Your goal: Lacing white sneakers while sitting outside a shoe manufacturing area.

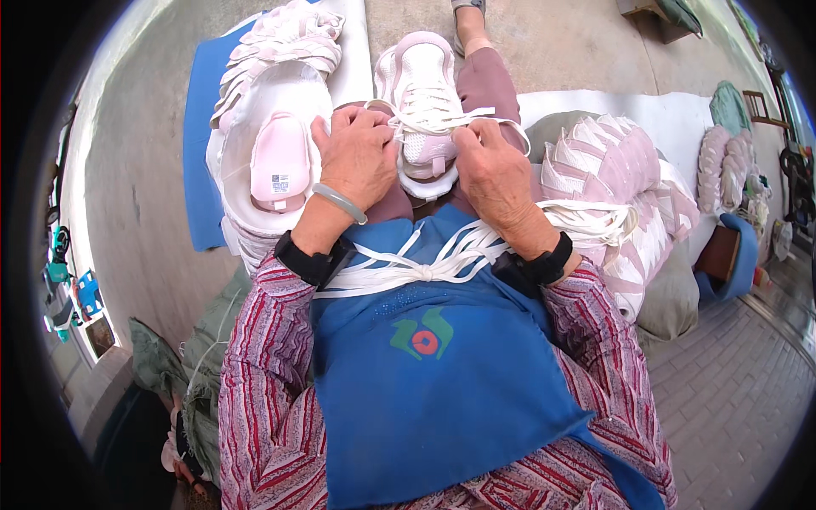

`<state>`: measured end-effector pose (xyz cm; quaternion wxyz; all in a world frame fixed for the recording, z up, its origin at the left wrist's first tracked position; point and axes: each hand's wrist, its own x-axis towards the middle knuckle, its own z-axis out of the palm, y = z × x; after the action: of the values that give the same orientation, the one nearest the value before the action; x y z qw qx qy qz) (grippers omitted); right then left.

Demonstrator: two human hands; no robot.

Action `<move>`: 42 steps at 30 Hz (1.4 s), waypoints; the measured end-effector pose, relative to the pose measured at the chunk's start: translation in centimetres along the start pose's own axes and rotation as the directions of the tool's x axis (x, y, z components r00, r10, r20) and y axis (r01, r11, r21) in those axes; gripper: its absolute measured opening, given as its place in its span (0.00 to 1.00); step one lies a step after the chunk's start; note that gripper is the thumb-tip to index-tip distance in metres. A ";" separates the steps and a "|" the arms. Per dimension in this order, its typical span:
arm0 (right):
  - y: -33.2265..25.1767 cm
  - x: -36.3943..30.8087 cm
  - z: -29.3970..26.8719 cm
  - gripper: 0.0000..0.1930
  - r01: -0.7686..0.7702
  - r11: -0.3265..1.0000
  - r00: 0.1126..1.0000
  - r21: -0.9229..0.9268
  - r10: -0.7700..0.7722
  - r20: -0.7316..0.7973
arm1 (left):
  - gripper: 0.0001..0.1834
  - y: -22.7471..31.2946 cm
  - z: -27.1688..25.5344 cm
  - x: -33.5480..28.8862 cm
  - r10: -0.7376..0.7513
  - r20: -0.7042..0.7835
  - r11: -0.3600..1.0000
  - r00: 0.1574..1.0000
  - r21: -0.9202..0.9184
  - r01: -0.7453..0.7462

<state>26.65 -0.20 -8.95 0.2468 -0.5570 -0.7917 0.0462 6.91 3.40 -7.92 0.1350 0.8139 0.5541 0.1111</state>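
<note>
A pale pink and white sneaker [427,89] rests on my lap, toe pointing away from me, its heel nearest me. White laces cross its tongue and loop out on both sides. My left hand [360,160] is at the shoe's left edge, fingers curled in on the lace there. On the opposite side, my right hand [497,174] has thumb and index finger pressed together on the lace beside the collar. The exact grip points are partly hidden by my fingers. A bundle of loose white laces [425,272], knotted in the middle, lies across my blue apron [425,382].
To the left, stacked sneaker uppers [285,38] surround a white hollow with a pink insole [280,161]. More pink and white uppers [603,166] are piled at right, with white laces [586,223] over them. A blue chair [733,259] stands farther right.
</note>
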 end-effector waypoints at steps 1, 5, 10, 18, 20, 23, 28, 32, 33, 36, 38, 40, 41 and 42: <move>0.0 0.2 0.0 0.07 0.066 0.997 0.998 -0.032 -0.067 -0.019 | 0.06 -0.1 0.1 0.0 0.005 -0.005 1.000 1.000 -0.002 -0.005; -0.2 1.0 -0.2 0.05 0.213 0.946 0.977 -0.246 -0.200 0.074 | 0.06 0.0 0.3 -0.1 -0.004 -0.079 0.999 0.997 -0.035 0.002; -0.2 1.9 -0.1 0.07 0.334 0.877 0.939 -0.347 -0.278 0.200 | 0.06 0.4 0.5 -0.2 0.163 -0.097 0.980 0.982 0.130 -0.150; -1.5 3.3 -1.1 0.06 0.220 0.975 0.975 0.035 -0.219 -0.034 | 0.08 0.8 -0.4 0.0 0.259 -0.122 0.960 0.958 0.140 -0.242; -2.7 3.8 -1.0 0.07 0.006 0.923 0.998 0.384 0.020 -0.063 | 0.06 1.3 -0.9 0.3 0.224 -0.230 0.974 0.947 0.029 -0.223; -2.7 5.1 -0.6 0.09 -0.334 0.440 0.915 0.833 0.362 0.176 | 0.06 1.8 -1.6 1.6 0.152 -0.295 0.978 0.943 -0.091 -0.186; 1.0 5.6 -1.2 0.11 -0.486 0.535 0.842 0.691 0.499 0.206 | 0.06 0.5 -1.6 6.0 -0.178 0.092 0.656 0.980 -0.731 0.188; 4.6 3.6 -2.5 0.13 -0.490 0.753 0.863 0.439 0.489 0.127 | 0.10 -0.2 -0.6 6.7 -0.265 0.218 0.496 0.939 -0.804 0.327; 5.0 3.3 -2.4 0.14 -0.500 0.803 0.861 0.324 0.501 0.088 | 0.10 -0.3 -0.7 6.5 -0.280 0.167 0.527 0.945 -0.796 0.297; 5.0 2.4 -1.5 0.16 -0.283 0.914 0.959 0.290 0.258 0.121 | 0.11 -0.5 -1.8 4.9 -0.269 0.120 0.573 0.956 -0.778 0.259; 4.6 1.9 -1.1 0.16 -0.314 0.875 0.947 0.369 0.263 0.182 | 0.10 -0.6 -2.9 2.8 -0.265 0.276 0.487 0.924 -0.789 0.375; 4.3 1.8 -0.7 0.15 -0.327 0.868 0.937 0.374 0.249 0.244 | 0.09 0.2 -3.0 0.1 -0.153 0.395 0.606 0.906 -0.687 0.401; 4.1 1.8 -0.6 0.13 -0.267 0.899 0.961 0.348 0.221 0.168 | 0.09 0.7 -2.7 -1.1 -0.060 0.314 0.706 0.947 -0.657 0.262; 4.0 1.9 -0.4 0.12 -0.296 0.903 0.944 0.311 0.226 0.242 | 0.09 1.2 -2.2 -2.0 0.011 0.281 0.789 0.960 -0.592 0.164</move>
<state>29.75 2.97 -9.32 0.2506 -0.5992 -0.7101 0.2720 6.51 1.34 -5.52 0.4684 0.7107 0.4977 0.1665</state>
